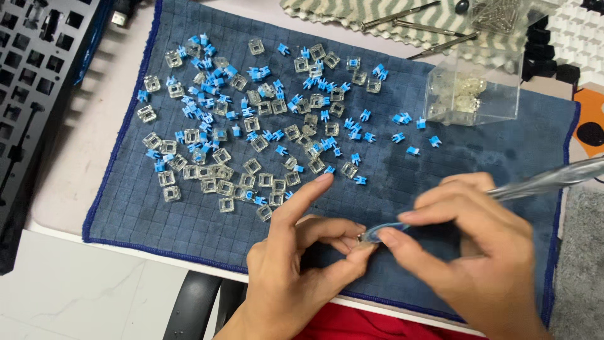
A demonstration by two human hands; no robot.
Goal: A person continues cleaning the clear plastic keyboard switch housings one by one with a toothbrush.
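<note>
left hand point(296, 271) fingers pinched on small clear switch part point(363, 238), right hand point(478, 252) gripping clear-handled brush point(541, 181) w/ tip at it

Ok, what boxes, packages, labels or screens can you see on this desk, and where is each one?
Clear plastic box: upper right on the blue mat, a see-through cube holding small pale parts.
Second clear container: top edge, behind the box, filled with thin metal pieces, partly cut off.
No labels, signs or screens show.

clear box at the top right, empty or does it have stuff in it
Not empty. The clear box holds a heap of small pale parts against its bottom; what they are is unclear.
</note>
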